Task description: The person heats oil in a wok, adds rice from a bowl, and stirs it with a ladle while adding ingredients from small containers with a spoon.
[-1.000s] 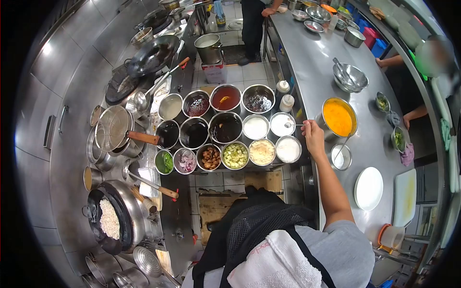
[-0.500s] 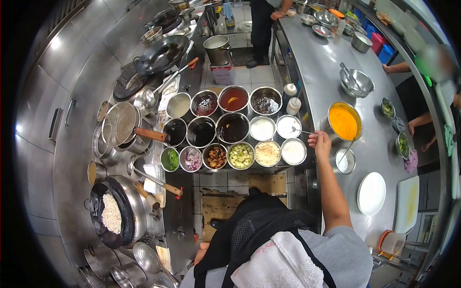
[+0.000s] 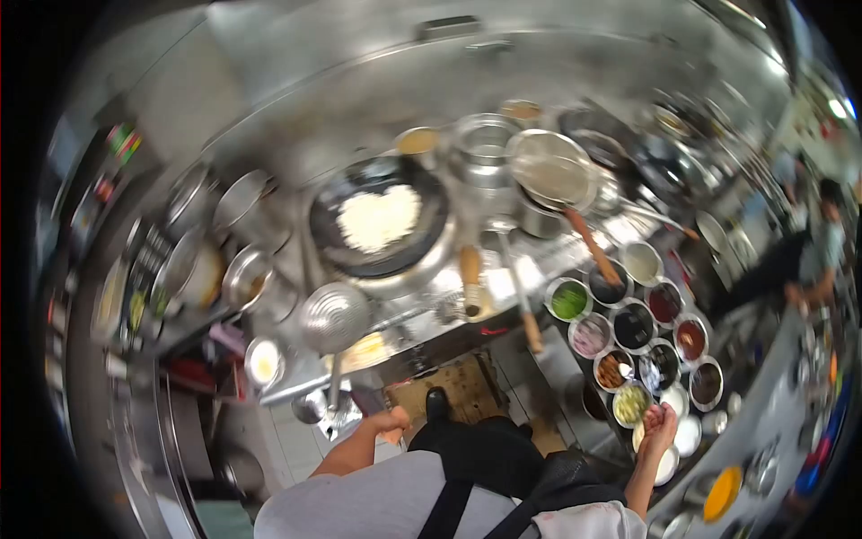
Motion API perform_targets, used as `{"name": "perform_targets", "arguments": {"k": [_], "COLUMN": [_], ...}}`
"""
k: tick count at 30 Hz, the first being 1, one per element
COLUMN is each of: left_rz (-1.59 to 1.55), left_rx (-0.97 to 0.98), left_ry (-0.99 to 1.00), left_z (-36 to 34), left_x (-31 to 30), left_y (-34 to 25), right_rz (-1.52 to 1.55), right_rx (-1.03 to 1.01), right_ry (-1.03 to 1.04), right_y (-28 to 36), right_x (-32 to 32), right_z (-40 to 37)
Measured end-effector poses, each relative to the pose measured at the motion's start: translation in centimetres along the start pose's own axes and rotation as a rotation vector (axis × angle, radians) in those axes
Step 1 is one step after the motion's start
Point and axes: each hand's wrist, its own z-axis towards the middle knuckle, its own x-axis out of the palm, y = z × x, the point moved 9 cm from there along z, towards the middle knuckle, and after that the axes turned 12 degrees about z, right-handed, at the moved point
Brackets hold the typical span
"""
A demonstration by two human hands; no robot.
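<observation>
The whole view is smeared by motion. My right hand [image 3: 660, 426] is closed over the near edge of the cluster of round metal containers. A spoon [image 3: 626, 369] with something white in its bowl seems to extend from its fingers; the handle is blurred. Under it are diced pale-green vegetable [image 3: 632, 405] and brown chunks [image 3: 612, 369], with white containers [image 3: 688, 437] close to the hand. My left hand [image 3: 392, 424] hangs low before the stove edge, its fingers too blurred to read. A wok [image 3: 321, 225] ahead holds white rice [image 3: 379, 218].
A perforated skimmer [image 3: 336, 317] lies across the stove's front edge. A wooden-handled ladle [image 3: 521, 301] lies right of the wok. A strainer [image 3: 552, 169] rests on a pot at the back. Metal pots [image 3: 254, 211] stand left. Another person [image 3: 813, 260] is at the far right.
My view has swung left, from the counter to the stove and wok. My right hand has left the white container at the counter side, the spoon apparently still in it. More of my left hand shows.
</observation>
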Motion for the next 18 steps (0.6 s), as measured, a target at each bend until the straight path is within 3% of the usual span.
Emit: {"name": "perform_targets", "arguments": {"k": [2,5,7,8,9,11,12,13,14,18], "left_rz": [-0.078,-0.219,-0.333,-0.369,-0.378,-0.443,-0.355,-0.273,-0.387,-0.473], "left_rx": [0.004,0.024,0.025,0.012,0.007,-0.161,-0.052,0.060,-0.159,-0.179], "left_ry": [-0.021,-0.110,-0.047,-0.069,-0.072,-0.033,0.031,0.084,0.098,0.093], "left_z": [-2.4,-2.8,0.2,1.5,1.2,0.2,2.6,2.1,0.6,1.6], "left_x": [-1.5,-2.6,0.6,2.1,3.0,5.7,8.1,8.5,10.8,13.3], "left_y": [0.7,3.7,8.2,10.6,12.5,16.8,17.8,17.8,20.8,21.0], "right_rz": [-0.044,-0.133,-0.283,-0.219,-0.125,-0.184,-0.185,-0.405,-0.622,-0.460], "right_rx": [0.147,0.167,0.050,0.142,0.103,0.034,0.034,-0.314,-0.664,-0.514], "right_ry": [0.114,0.428,0.600,0.651,0.715,0.848,0.855,0.909,0.933,0.833], "right_y": [-4.1,-8.6,-10.4,-11.9,-12.8,-12.4,-12.0,-9.7,-7.9,-3.5], "right_x": [9.2,25.2,36.0,41.0,46.1,55.6,58.4,61.0,62.5,57.4], "right_z": [0.1,0.1,0.0,-0.2,-0.7,-3.9,-5.0,-6.8,-8.8,-4.8]}}
